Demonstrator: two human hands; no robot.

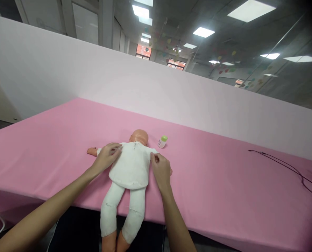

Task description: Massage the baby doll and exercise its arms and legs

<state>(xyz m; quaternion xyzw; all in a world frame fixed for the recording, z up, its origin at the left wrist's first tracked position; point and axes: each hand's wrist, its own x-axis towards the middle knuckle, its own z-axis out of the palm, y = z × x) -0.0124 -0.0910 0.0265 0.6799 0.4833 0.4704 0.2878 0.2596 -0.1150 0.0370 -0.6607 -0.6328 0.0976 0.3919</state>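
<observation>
One green-capped bottle (162,141) sits just beside the baby doll's head (139,137).

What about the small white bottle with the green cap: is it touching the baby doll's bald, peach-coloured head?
Apart: the head view shows pink cloth between the small white bottle and the baby doll's head.

A baby doll (131,168) lies on the tabletop (53,140), with a small bottle (162,141) just right of its head and a cable (284,168) well off to the right.
</observation>
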